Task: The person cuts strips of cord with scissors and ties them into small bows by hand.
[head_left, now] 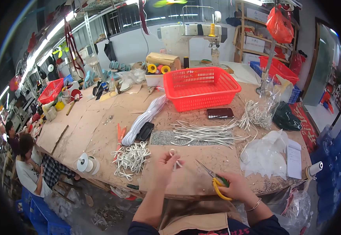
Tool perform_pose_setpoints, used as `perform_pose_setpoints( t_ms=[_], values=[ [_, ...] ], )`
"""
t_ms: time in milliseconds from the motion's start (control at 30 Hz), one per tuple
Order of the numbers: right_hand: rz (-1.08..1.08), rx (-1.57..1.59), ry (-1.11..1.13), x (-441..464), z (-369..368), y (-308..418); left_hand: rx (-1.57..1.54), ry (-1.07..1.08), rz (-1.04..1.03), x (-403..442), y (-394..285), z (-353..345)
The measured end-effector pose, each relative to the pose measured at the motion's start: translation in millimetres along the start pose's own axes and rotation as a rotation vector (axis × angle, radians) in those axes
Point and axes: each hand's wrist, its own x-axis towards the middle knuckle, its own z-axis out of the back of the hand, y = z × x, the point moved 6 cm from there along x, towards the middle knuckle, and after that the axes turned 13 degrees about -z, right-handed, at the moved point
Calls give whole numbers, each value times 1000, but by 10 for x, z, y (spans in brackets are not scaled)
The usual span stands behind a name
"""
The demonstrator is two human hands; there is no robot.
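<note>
My left hand point(169, 164) is closed on a short looped piece of white cord point(177, 164), above the front of the table. In my right hand point(235, 187) are scissors point(218, 185) with yellow handles, their pointed blades aimed up and left towards that cord but apart from it. A pile of small white cord loops point(133, 156) lies left of my left hand. Beyond my hands, many cut lengths of white cord point(205, 132) rest across a grey speckled slab point(160, 138). A thick hank of white cord point(144, 119) stretches behind the loop pile.
A red plastic basket point(202, 102) stands at the back, near a dark phone-like object point(220, 113). Plastic bags point(266, 154) and a notepad point(294, 159) lie at right. Thread spools point(87, 163) sit on the left edge. Another person point(31, 168) sits at far left.
</note>
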Motion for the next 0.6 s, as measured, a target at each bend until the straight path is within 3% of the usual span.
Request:
perform_pose_setpoints(
  t_ms=[67,167,200,267,300,333,400,467,600],
  values=[
    [-48,-45,-20,68,63,-112,461,-3,-122,148,-154,296],
    [121,-104,-117,200,65,-210,989,-134,-408,262,-554,636],
    [156,-102,-150,284,111,-191,985,-121,-409,260,-596,590],
    [180,-57,-229,528,194,-145,1484,-162,-877,118,-908,315],
    [168,-13,-278,695,225,-144,1278,-41,-738,147,-802,306],
    [155,-69,-313,955,133,-281,1275,-33,-742,86,-759,207],
    [138,-126,-356,1332,15,-444,1313,261,-550,-19,-449,-128],
    [204,-361,-366,1526,-59,-389,1229,423,-553,-149,-189,-294],
    [129,-444,-253,1762,-218,-550,1136,525,-551,-255,75,-382]
  ],
)
